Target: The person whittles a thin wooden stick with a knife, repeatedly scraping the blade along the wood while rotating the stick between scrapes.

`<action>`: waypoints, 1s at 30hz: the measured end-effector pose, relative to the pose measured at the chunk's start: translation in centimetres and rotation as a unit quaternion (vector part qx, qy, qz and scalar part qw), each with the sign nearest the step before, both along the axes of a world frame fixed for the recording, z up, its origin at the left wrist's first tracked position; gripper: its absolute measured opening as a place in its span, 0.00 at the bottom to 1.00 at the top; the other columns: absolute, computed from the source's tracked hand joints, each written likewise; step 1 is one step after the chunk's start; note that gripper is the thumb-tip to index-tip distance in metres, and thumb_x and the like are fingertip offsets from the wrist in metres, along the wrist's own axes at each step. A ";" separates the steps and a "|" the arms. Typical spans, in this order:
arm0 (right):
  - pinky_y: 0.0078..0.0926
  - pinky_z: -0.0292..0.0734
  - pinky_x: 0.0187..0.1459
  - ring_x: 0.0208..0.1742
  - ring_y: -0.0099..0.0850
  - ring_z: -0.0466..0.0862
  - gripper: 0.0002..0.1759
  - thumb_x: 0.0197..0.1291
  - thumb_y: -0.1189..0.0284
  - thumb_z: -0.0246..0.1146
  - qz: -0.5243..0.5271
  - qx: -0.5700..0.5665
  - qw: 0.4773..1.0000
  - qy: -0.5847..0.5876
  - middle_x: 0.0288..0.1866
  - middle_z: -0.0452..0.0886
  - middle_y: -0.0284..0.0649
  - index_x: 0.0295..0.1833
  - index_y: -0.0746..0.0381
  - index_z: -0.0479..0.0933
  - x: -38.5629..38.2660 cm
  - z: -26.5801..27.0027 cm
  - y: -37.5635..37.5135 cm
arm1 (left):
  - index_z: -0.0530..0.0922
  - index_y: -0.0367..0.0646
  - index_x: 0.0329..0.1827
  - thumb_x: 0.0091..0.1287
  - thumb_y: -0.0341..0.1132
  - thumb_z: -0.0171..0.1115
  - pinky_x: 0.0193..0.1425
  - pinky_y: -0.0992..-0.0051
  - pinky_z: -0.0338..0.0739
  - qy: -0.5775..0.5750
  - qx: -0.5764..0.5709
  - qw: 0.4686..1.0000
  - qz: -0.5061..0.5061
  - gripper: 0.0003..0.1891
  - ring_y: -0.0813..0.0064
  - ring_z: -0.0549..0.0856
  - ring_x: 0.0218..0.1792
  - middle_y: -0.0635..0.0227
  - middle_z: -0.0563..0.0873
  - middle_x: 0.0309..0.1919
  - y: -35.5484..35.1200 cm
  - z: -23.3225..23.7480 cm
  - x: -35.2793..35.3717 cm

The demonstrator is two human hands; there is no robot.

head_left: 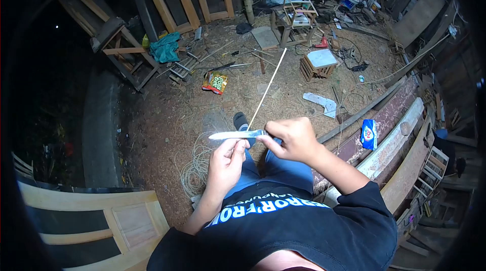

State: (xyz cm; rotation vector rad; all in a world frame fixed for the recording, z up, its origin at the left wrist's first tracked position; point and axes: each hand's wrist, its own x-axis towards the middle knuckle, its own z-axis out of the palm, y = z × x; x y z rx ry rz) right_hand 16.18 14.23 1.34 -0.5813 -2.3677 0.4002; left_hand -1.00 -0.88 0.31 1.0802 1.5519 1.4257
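In front of my chest, my right hand [292,138] is closed around the handle of a knife [230,135], its blade pointing left. My left hand [228,163] sits just below the blade, thumb and fingers pinched together. From there a long, thin pale stick [268,88] runs forward and away, passing behind the blade. The part of the stick inside my left fingers is hidden. The blade lies across the stick's near end in this view, close over my left fingertips.
Coiled cord [195,170] lies by my left side. A snack bag [215,82], a slatted wooden stool [319,63] and a red power tool [321,42] are on the littered ground ahead. A blue packet [369,134] rests on planks at right. A wooden panel door [134,225] stands at lower left.
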 end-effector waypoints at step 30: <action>0.20 0.67 0.37 0.35 0.14 0.73 0.10 0.74 0.68 0.70 -0.006 -0.441 0.867 0.231 0.32 0.79 0.25 0.43 0.64 0.83 -1.5 -2.4 2.7 | 0.75 0.41 0.51 0.87 0.38 0.53 0.31 0.83 0.62 -0.097 -0.042 0.988 -0.114 0.09 0.89 0.70 0.26 0.79 0.73 0.25 1.4 -1.2 0.6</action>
